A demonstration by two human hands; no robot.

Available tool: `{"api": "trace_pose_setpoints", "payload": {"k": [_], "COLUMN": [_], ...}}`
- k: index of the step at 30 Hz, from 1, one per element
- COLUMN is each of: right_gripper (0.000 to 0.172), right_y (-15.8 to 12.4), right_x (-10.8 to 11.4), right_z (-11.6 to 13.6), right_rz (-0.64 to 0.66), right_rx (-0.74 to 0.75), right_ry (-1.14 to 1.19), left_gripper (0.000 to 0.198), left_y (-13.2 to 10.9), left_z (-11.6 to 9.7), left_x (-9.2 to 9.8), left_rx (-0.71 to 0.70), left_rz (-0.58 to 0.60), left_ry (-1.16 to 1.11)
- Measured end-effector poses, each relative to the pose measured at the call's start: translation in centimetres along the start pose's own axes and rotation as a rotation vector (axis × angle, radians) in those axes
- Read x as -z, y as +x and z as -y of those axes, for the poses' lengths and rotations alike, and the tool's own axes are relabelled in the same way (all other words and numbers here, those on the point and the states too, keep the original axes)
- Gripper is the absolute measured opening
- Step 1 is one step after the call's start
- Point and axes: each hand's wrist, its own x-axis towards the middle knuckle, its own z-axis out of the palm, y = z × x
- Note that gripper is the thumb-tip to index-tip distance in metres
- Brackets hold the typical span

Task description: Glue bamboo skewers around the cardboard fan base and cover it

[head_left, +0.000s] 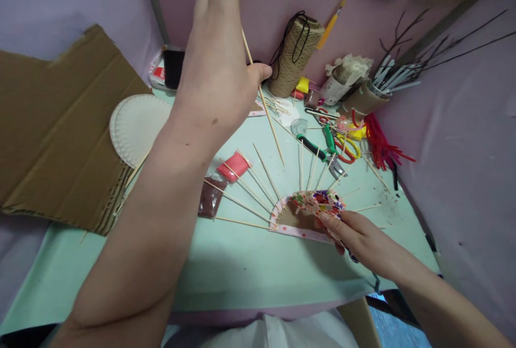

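Two hands in frame, well apart. Left hand (226,68) is raised above the worktop (234,278), arm stretched forward, a long wooden stick (269,115) caught in the crook of the thumb and slanting down past it; the stick's tip points toward the right hand's area. Left fingertips are not visible, so can't tell how they are bent. Right hand (355,238) is lower, clamped on a floral-print piece (318,200), thumb on top. Just under and left of that hand: a half-round board (300,216), brown face, pink dotted edging, flat edge toward the wearer. Several thin sticks (264,167) fan out around its curved side; the right hand partly covers the board's near right end. Below the left hand, beyond the fan's left sticks: a red packet (234,166) and a brown packet (210,197), side by side. Left of the left forearm: a white paper plate (135,125) over a cardboard sheet (60,133). Right of the left hand, farther back: a twine cone (292,60) with black cord on it. Beyond the right hand: green-handled cutters (330,141), scissors (350,146), a clear protractor (299,126), red fuzzy stems (381,143).
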Motion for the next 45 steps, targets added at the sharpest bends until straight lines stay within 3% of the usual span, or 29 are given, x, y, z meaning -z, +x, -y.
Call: {"api": "trace_pose_setpoints", "payload": {"k": [18,23,27,35,40,45], "right_gripper": [0.061,0.062,0.062,0.063,0.062,0.058], "right_y": [0.0,-0.3,-0.6,-0.7,-1.7,-2.7], "right_x": [0.0,0.0,0.0,0.1,0.4,-1.3], "right_z": [0.1,0.1,0.0,0.0,-0.2,-2.5], "right_rz": [0.039,0.071,0.06,0.05,-0.094,-0.205], "right_rx": [-0.027,-0.036,-0.053,-0.059,0.001,0.172], "right_ry": [-0.052,-0.036,-0.057,-0.077,-0.04,0.239], "left_gripper": [0.091,0.101,0.103,0.098,0.093,0.087], "left_y": [-0.4,-0.4,-0.4,-0.8,-1.2,-2.1], "left_z": [0.0,0.0,-0.3,-0.3,-0.9,-0.6], "left_x": [-0.2,-0.3,-0.7,-2.3,-3.3,-6.0], "left_rx": [-0.037,-0.035,0.032,-0.026,0.048,0.061], "left_rz": [0.025,0.03,0.071,0.2,0.326,0.433], "left_ry": [-0.026,0.031,0.031,-0.057,0.028,0.049]}}
